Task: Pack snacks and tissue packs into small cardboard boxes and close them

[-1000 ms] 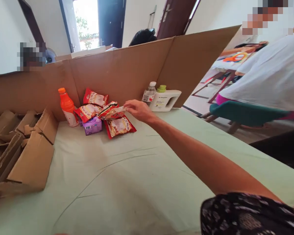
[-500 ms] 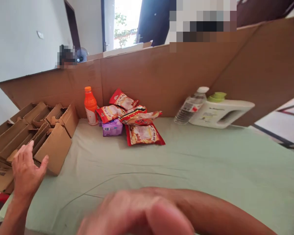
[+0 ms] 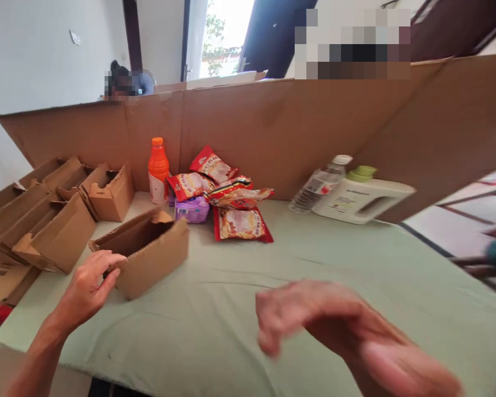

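Observation:
My left hand (image 3: 93,284) grips the near left end of an open-topped cardboard box (image 3: 157,264), its thumb outside and its fingers over the rim. This box rests on the green cloth, apart from the group of similar boxes (image 3: 62,237) at the left. Over the cloth to the right, my right hand (image 3: 310,314) hangs with loosely bent fingers, slightly blurred and holding nothing visible. Beyond the held box lie red snack packets (image 3: 243,223), heaped partly on a purple pack (image 3: 192,210).
An orange bottle (image 3: 158,171) stands by the cardboard wall (image 3: 248,127) at the back. Toward the right, a clear plastic bottle (image 3: 320,184) leans against a white jug (image 3: 364,198) with a green cap. The green cloth (image 3: 215,342) covers the table. People, partly blurred, are beyond the wall.
My left hand has taken hold of the front box of the group and moved it right onto the cloth. My right hand has moved to the right, away from the camera.

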